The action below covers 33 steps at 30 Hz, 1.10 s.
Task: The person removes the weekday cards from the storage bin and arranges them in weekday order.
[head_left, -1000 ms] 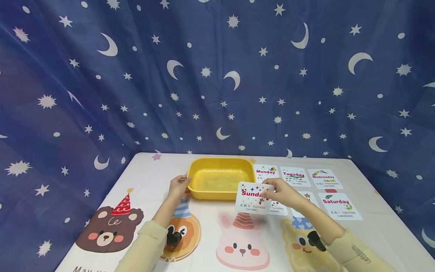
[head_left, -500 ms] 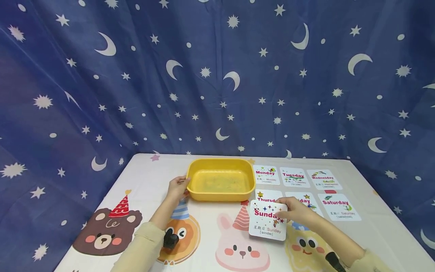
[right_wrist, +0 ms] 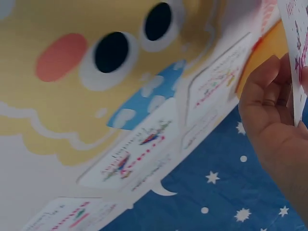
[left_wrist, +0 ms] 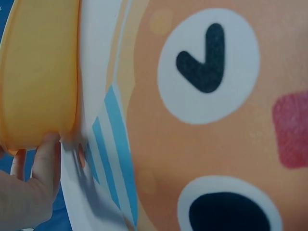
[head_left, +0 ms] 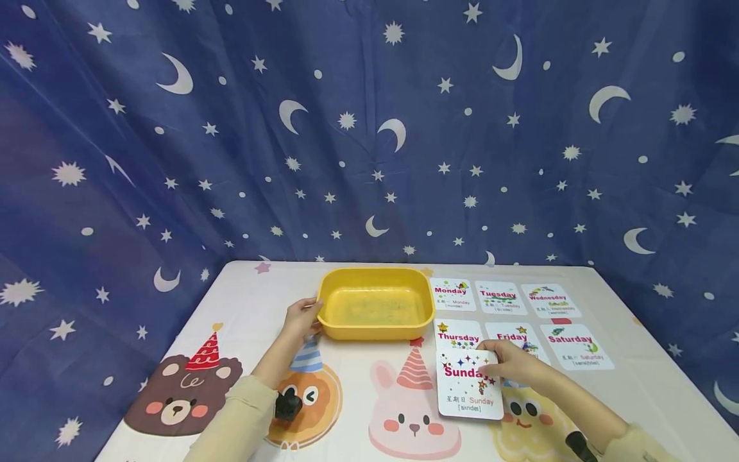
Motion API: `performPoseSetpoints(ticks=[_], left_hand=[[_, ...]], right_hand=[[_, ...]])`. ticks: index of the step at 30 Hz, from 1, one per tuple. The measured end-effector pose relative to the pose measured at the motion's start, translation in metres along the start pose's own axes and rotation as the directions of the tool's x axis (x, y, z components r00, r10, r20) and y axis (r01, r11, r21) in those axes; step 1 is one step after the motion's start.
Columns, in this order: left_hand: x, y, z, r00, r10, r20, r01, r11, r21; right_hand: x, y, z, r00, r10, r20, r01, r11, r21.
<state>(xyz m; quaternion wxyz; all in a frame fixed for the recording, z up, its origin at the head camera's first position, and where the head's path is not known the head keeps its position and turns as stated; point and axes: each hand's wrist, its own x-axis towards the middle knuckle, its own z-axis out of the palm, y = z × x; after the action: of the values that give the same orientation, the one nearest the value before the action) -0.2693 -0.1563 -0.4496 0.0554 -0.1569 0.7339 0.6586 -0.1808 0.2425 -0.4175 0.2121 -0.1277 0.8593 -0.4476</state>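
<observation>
My right hand (head_left: 510,362) pinches a white "Sunday" card (head_left: 469,398) by its right edge, thumb on the printed face. In the head view the card overlaps the lower part of the "Thursday" card (head_left: 456,328); the right wrist view shows the held card (right_wrist: 294,48) nearly edge-on in my fingers. My left hand (head_left: 301,319) holds the left end of a yellow plastic basin (head_left: 372,333), which has no cards in it. In the left wrist view the thumb lies at the rim of the basin (left_wrist: 38,72), with other fingers partly hidden beneath it.
Right of the basin lie "Monday" (head_left: 453,303), "Tuesday" (head_left: 500,305) and "Wednesday" (head_left: 548,308) cards in a back row. "Friday" (head_left: 510,328) and "Saturday" (head_left: 577,355) continue the front row. A starry blue curtain (head_left: 369,160) hangs behind the table (head_left: 277,282), whose cloth has cartoon animals.
My right hand has carried the "Sunday" card from beside the basin's front right corner toward the front and right, uncovering much of "Thursday". My left hand stays on the basin.
</observation>
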Motion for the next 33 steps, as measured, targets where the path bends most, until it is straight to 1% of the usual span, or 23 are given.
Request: performPoseSetpoints(ticks=[2, 6, 11, 14, 17, 20, 23, 27, 29, 33], left_hand=[[0.0, 0.0, 0.0, 1.0, -0.006, 0.004, 0.006, 1.0, -0.004], [0.0, 0.002, -0.001, 1.0, -0.008, 0.009, 0.008, 1.0, -0.001], [0.0, 0.007, -0.005, 1.0, -0.019, 0.021, 0.018, 0.999, 0.041], [0.0, 0.011, -0.006, 0.999, -0.01, 0.036, 0.007, 0.997, 0.074], [-0.001, 0.013, -0.005, 0.999, 0.003, 0.047, -0.007, 0.996, 0.092], [-0.001, 0.013, -0.004, 0.999, 0.015, 0.048, -0.021, 0.994, 0.107], [-0.001, 0.014, -0.003, 0.999, 0.016, 0.038, -0.02, 0.994, 0.104], [-0.001, 0.013, -0.002, 1.0, 0.005, 0.025, -0.008, 0.996, 0.094], [0.0, 0.013, -0.002, 1.0, 0.001, 0.022, -0.003, 0.996, 0.088], [-0.001, 0.014, -0.003, 1.0, -0.001, 0.013, 0.0, 0.997, 0.077]], right_hand=[[-0.001, 0.006, 0.0, 1.0, 0.012, 0.007, -0.012, 1.0, 0.017], [0.001, 0.018, 0.001, 1.0, 0.004, 0.022, -0.005, 0.999, 0.044], [0.003, 0.03, 0.005, 1.0, -0.012, -0.02, 0.013, 0.999, 0.051], [0.003, 0.032, 0.007, 0.999, -0.037, -0.04, 0.037, 0.999, 0.018], [0.003, 0.03, 0.011, 0.997, -0.033, -0.069, 0.028, 0.997, -0.069], [0.003, 0.03, 0.015, 0.993, -0.023, -0.115, 0.004, 0.987, -0.161], [0.004, 0.031, 0.02, 0.985, -0.015, -0.174, -0.029, 0.968, -0.249], [0.006, 0.034, 0.025, 0.971, -0.017, -0.237, -0.06, 0.948, -0.313], [0.006, 0.034, 0.027, 0.966, -0.014, -0.257, -0.072, 0.943, -0.325], [0.007, 0.035, 0.029, 0.965, -0.019, -0.261, -0.07, 0.942, -0.328]])
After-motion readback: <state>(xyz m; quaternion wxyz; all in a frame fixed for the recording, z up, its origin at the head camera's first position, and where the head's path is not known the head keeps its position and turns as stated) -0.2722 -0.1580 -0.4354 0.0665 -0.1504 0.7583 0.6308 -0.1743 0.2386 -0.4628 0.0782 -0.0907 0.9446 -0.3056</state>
